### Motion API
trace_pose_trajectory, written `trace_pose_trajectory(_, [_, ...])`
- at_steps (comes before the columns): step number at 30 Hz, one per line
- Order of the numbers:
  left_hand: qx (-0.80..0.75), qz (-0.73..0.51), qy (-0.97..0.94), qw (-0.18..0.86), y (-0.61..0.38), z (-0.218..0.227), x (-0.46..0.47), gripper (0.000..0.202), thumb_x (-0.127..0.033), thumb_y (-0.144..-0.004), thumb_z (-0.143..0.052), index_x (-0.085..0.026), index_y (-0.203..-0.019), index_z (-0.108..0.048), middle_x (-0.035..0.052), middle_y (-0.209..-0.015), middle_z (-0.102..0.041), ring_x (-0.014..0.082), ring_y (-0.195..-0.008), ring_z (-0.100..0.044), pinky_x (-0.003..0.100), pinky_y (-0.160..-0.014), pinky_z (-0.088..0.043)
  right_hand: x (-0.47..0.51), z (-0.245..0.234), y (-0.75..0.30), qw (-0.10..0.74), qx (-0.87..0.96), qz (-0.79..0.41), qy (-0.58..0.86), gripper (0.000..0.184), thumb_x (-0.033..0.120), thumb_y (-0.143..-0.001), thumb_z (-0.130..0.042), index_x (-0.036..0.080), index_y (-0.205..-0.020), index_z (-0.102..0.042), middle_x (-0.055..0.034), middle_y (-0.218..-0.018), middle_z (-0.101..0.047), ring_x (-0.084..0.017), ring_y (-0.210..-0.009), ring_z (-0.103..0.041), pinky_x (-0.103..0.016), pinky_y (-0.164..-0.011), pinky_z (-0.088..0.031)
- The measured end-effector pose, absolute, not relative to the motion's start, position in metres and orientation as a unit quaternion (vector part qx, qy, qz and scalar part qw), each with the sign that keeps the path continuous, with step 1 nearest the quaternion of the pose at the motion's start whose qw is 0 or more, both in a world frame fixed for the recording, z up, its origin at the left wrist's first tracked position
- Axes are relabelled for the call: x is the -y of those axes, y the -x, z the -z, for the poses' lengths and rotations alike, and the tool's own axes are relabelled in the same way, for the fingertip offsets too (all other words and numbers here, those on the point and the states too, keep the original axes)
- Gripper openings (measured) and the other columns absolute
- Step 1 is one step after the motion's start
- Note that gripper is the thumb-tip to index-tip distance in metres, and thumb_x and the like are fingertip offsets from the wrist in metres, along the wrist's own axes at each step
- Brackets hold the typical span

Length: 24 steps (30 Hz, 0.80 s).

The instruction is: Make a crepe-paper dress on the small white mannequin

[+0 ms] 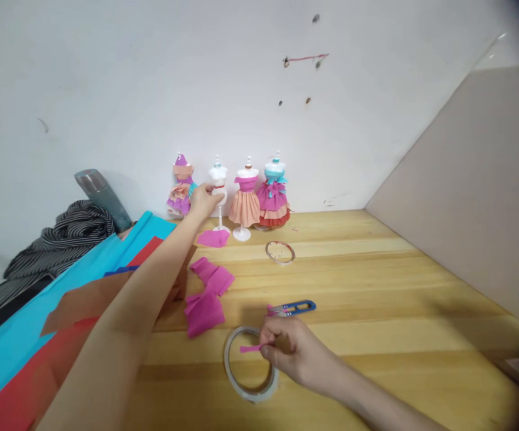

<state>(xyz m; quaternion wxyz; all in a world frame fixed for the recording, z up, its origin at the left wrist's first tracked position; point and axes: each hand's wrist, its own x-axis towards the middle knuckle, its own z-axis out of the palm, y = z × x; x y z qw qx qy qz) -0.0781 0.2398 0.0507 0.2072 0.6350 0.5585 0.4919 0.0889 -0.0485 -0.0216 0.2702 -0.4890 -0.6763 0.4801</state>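
Note:
My left hand point(204, 199) reaches to the back of the table, its thumb and fingers closed around the waist of a small white dress form point(218, 175) on a stand. That form is bare except for a thin red band at its waist and a bit of teal at the neck. Over a roll of tape point(229, 366), my right hand point(281, 347) pinches a narrow pink paper strip point(249, 349) between thumb and forefinger. Blue thread snips point(302, 307) lie just beyond the right hand. Pink crepe paper pieces point(205, 311) lie between my arms.
Dressed mini forms stand along the wall: a purple-and-peach one point(182, 179), a peach-skirted one point(245, 206) and a teal-and-magenta one point(275, 191). A round shallow dish point(280, 252) holds tiny bits. Coloured paper sheets point(73, 305), striped cloth point(73, 239) and a bottle point(102, 194) fill the left.

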Motion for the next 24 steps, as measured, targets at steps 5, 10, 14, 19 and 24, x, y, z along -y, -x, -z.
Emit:
trace_pose_trajectory(5, [-0.493,-0.570,-0.639,0.153,0.092,-0.077,-0.198,0.024,-0.028,-0.068,-0.067,-0.016,-0.088,-0.061,0.0035,-0.088,-0.066,0.0166,-0.083,-0.061,0.028,-0.077,-0.048,0.047,0.012,-0.092,0.289,0.694,-0.456,0.476,0.010,0.020,-0.077,-0.054,0.018,-0.067,-0.054,-0.0019,-0.064,-0.057,-0.014,-0.061,-0.051,-0.025,-0.058,-0.038])
trace_pose_trajectory(10, [-0.349,-0.633,-0.649,0.239,0.100,-0.114,-0.100,0.030,-0.030,-0.071,-0.066,-0.018,-0.098,-0.063,0.0047,-0.094,-0.067,0.0153,-0.081,-0.063,0.024,-0.068,-0.051,0.045,-0.010,-0.101,0.329,0.676,-0.480,0.451,0.017,0.028,-0.079,-0.060,0.018,-0.067,-0.055,-0.0027,-0.065,-0.062,-0.015,-0.064,-0.055,-0.027,-0.063,-0.042])
trace_pose_trajectory(14, [-0.337,-0.547,-0.629,0.437,0.102,-0.119,-0.023,0.027,-0.032,-0.069,-0.071,-0.019,-0.092,-0.067,0.0024,-0.076,-0.065,0.0140,-0.064,-0.060,0.024,-0.054,-0.048,0.052,-0.030,-0.124,0.367,0.638,-0.560,0.380,0.024,0.038,-0.082,-0.066,0.018,-0.072,-0.057,-0.0045,-0.067,-0.066,-0.015,-0.064,-0.059,-0.028,-0.062,-0.044])
trace_pose_trajectory(19, [-0.343,-0.383,-0.626,0.587,0.087,-0.083,0.025,0.017,-0.031,-0.072,-0.071,-0.018,-0.082,-0.064,0.0003,-0.073,-0.060,0.0110,-0.063,-0.054,0.022,-0.056,-0.043,0.060,-0.051,-0.149,0.408,0.633,-0.599,0.272,0.027,0.041,-0.081,-0.071,0.019,-0.071,-0.059,-0.0040,-0.062,-0.062,-0.017,-0.061,-0.056,-0.031,-0.059,-0.042])
trace_pose_trajectory(24, [-0.386,-0.360,-0.617,0.583,0.054,-0.024,0.044,0.024,-0.035,-0.072,-0.070,-0.019,-0.088,-0.064,0.0027,-0.076,-0.063,0.0153,-0.068,-0.057,0.026,-0.060,-0.046,0.056,-0.059,-0.155,0.464,0.621,-0.539,0.330,0.028,0.043,-0.078,-0.073,0.019,-0.069,-0.060,-0.0015,-0.060,-0.055,-0.016,-0.060,-0.050,-0.031,-0.060,-0.039])
